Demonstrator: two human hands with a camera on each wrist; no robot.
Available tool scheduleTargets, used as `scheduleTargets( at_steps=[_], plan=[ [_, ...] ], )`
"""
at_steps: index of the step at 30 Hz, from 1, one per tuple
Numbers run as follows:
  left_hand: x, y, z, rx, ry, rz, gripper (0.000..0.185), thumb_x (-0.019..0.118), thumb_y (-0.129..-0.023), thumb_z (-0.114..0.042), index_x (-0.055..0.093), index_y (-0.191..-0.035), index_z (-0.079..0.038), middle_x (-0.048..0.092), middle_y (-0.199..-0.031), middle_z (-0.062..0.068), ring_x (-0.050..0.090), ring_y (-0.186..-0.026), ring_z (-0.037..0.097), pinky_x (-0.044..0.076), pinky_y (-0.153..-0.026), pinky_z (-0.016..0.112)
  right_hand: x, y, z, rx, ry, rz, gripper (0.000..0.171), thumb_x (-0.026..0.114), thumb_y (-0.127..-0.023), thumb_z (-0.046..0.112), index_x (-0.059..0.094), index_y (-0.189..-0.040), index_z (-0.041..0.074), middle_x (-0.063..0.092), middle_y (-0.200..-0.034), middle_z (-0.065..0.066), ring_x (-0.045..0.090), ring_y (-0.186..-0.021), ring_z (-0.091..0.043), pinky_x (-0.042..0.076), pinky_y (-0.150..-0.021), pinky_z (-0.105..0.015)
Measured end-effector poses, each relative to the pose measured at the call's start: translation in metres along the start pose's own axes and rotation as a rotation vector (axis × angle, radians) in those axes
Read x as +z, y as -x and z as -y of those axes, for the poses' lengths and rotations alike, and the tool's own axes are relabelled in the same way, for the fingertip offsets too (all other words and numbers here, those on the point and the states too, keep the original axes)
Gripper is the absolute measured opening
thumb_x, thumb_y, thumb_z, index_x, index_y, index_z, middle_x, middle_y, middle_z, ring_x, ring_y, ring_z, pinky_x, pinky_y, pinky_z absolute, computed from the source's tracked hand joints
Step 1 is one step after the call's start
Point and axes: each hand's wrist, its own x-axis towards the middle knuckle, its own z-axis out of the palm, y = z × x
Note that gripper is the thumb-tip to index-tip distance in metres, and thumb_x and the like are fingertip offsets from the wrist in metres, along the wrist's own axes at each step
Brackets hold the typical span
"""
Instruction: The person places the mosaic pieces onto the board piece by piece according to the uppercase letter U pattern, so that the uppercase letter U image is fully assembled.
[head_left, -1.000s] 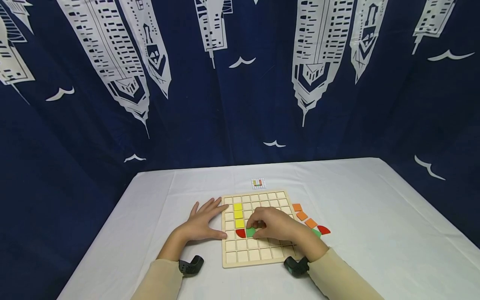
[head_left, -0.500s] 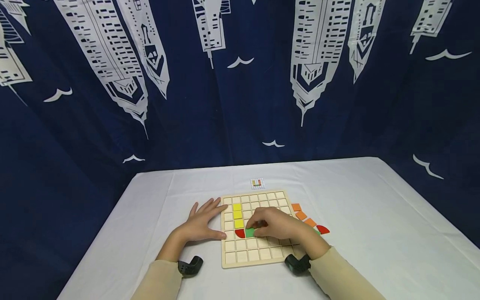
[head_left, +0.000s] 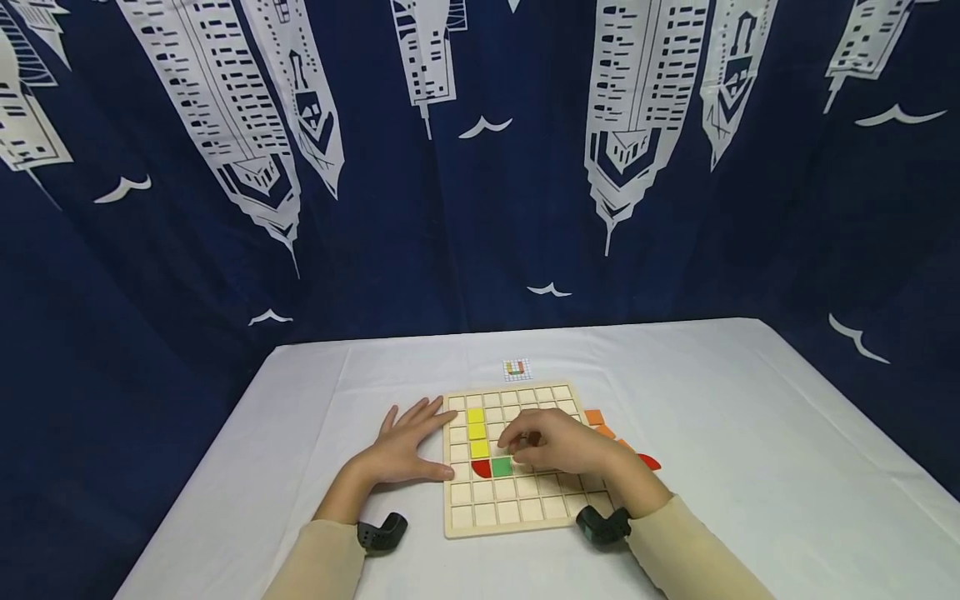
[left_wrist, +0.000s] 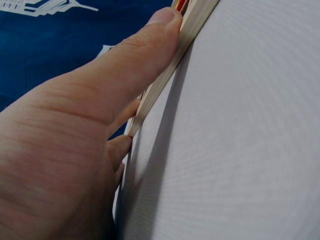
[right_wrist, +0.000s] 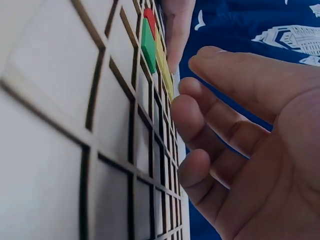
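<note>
A pale wooden grid board (head_left: 496, 509) lies on the table. Its left edge is touched by my left hand (head_left: 401, 452), fingers spread and thumb resting on the rim, as the left wrist view also shows. Seated in its cells are a column of yellow squares (head_left: 477, 432), a red quarter-circle piece (head_left: 482, 469) below them and a green square (head_left: 502, 467) beside the red one. Just right of the green square, my right hand (head_left: 562, 443) hovers over the board with loosely bent fingers. In the right wrist view, nothing sits between its fingertips.
Off the board's right side lie several orange squares (head_left: 594, 417) and another red quarter-circle piece (head_left: 649, 461), partly behind the right forearm. A small pattern card (head_left: 517, 369) is past the far edge. White cloth (head_left: 750, 417) covers the table.
My right hand has let go of the green square and lifted slightly up and to the right. The green square stays in its cell. My left hand has kept its place.
</note>
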Motion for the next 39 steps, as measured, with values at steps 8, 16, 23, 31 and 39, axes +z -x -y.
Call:
scheduleTargets(
  at_steps=[8, 16, 23, 31, 39],
  plan=[
    [-0.002, -0.001, 0.000, -0.003, 0.002, -0.003, 0.096, 0.076, -0.065, -0.065, 0.037, -0.147, -0.035, 0.016, -0.162, -0.003, 0.008, -0.152, 0.025, -0.008, -0.118, 0.060, -0.010, 0.009, 0.000, 0.003, -0.015, -0.044, 0.020, 0.067, -0.089, 0.012, 0.069, -0.109, 0.016, 0.066, -0.101, -0.003, 0.056, -0.082, -0.012, 0.050, -0.073, -0.020],
    [-0.002, -0.002, -0.001, 0.000, 0.001, -0.003, 0.096, 0.075, -0.064, -0.066, 0.037, -0.147, -0.034, 0.017, -0.163, -0.001, 0.007, -0.152, 0.026, -0.009, -0.118, 0.061, -0.022, 0.028, -0.013, 0.030, -0.002, -0.079, 0.021, 0.066, -0.089, 0.011, 0.068, -0.110, 0.016, 0.066, -0.101, -0.002, 0.054, -0.081, -0.012, 0.049, -0.070, -0.020],
    [-0.002, -0.002, -0.001, 0.007, 0.002, -0.002, 0.096, 0.075, -0.065, -0.065, 0.036, -0.148, -0.035, 0.016, -0.163, -0.004, 0.006, -0.152, 0.025, -0.009, -0.118, 0.059, -0.036, 0.046, -0.026, 0.056, 0.025, -0.104, 0.021, 0.068, -0.088, 0.012, 0.068, -0.108, 0.016, 0.065, -0.100, -0.001, 0.051, -0.075, -0.009, 0.047, -0.065, -0.019],
    [-0.001, -0.002, 0.000, -0.002, -0.002, -0.004, 0.096, 0.075, -0.065, -0.065, 0.036, -0.147, -0.035, 0.017, -0.162, -0.003, 0.007, -0.152, 0.025, -0.009, -0.118, 0.060, -0.044, 0.064, -0.042, 0.078, 0.033, -0.159, 0.017, 0.068, -0.088, 0.012, 0.069, -0.105, 0.016, 0.063, -0.091, 0.005, 0.050, -0.074, -0.008, 0.046, -0.062, -0.020],
    [0.000, -0.002, 0.000, -0.001, -0.002, -0.002, 0.096, 0.075, -0.065, -0.066, 0.037, -0.147, -0.035, 0.017, -0.162, -0.003, 0.007, -0.152, 0.026, -0.009, -0.118, 0.060, -0.048, 0.074, -0.059, 0.144, 0.053, -0.160, 0.014, 0.069, -0.088, 0.014, 0.070, -0.101, 0.019, 0.063, -0.089, 0.007, 0.052, -0.072, -0.007, 0.047, -0.062, -0.020]
  ],
)
